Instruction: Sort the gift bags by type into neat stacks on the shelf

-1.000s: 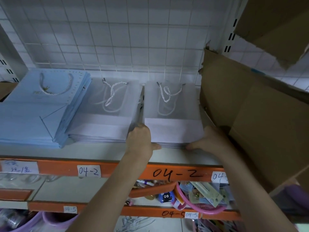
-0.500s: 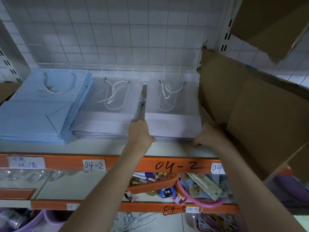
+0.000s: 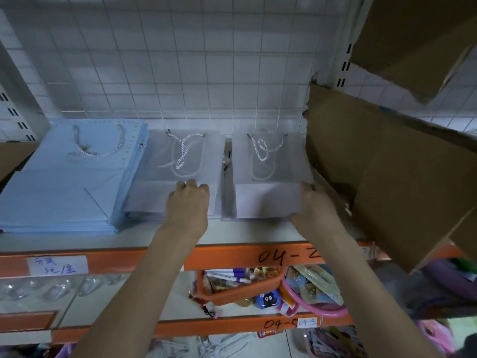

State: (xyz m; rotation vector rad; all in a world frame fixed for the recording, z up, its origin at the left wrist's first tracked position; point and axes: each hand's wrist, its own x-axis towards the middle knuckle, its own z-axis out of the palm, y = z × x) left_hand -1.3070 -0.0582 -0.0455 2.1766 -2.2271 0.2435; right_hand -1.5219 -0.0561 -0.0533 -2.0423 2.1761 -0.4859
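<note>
Both bare forearms reach up and forward from the bottom of the view, roughly parallel and well apart. The left hand lies back-up with its fingers bent at the knuckles and pointing away from the camera, the fingertips hidden past the knuckles. The right hand is turned slightly inward, its fingers extended forward and close together, the thumb out of sight beneath the hand.
</note>
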